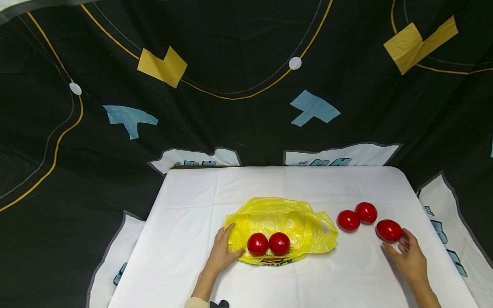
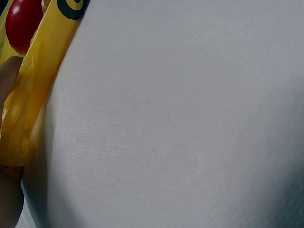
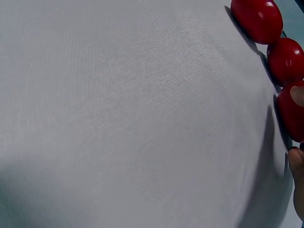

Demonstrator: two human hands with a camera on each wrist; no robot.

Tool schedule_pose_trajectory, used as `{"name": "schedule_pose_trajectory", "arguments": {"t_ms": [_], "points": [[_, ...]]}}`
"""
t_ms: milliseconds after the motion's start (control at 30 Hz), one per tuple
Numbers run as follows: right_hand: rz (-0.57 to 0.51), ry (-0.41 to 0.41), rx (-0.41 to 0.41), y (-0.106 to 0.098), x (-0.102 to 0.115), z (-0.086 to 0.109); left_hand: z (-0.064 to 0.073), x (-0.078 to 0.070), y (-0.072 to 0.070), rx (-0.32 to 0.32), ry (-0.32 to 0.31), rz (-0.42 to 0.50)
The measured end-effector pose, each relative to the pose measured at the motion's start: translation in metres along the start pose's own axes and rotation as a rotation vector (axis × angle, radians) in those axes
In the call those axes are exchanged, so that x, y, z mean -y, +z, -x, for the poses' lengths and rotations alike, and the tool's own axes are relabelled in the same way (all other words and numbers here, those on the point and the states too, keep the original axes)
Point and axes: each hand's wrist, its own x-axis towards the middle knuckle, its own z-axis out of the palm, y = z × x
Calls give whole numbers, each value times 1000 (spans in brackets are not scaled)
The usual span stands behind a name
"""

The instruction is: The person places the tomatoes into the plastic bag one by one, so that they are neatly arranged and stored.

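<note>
A crinkled yellow plastic bag (image 1: 304, 231) lies on the white table, its mouth spread toward me. Two glossy red balls, a left one (image 1: 257, 244) and a right one (image 1: 279, 244), sit at that mouth. My left hand (image 1: 222, 252) holds the bag's left edge, its thumb (image 2: 8, 78) over the plastic. On the right, a third red ball (image 1: 389, 231) rests on the cloth beside my right hand (image 1: 409, 257). One fingertip (image 3: 298, 96) touches this ball, while the thumb stands just off its near side, the hand loosely bent around it.
Beyond that ball sit two more, a red ball (image 1: 348, 220) and another red ball (image 1: 366, 213), close together. White cloth (image 1: 346, 273) covers the table. Black fabric (image 1: 239, 124) with coloured tape hangs behind it.
</note>
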Motion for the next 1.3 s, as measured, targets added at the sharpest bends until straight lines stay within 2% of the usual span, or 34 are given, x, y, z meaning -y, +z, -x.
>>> {"name": "schedule_pose_trajectory", "arguments": {"t_ms": [233, 500, 800, 1100, 1300], "points": [[7, -43, -17, 0, 1, -3, -1, 3, 3, -3, 18, 4], [48, -98, -46, 0, 4, -7, 0, 1, 3, 2, -2, 10], [55, -80, -54, 2, 6, -8, 0, 2, 4, 16, -24, 2], [67, -73, -36, 4, 4, -8, -1, 1, 2, 4, 0, 7], [66, -74, -33, 5, 3, -5, -1, 1, 2, 9, -20, 4]]}}
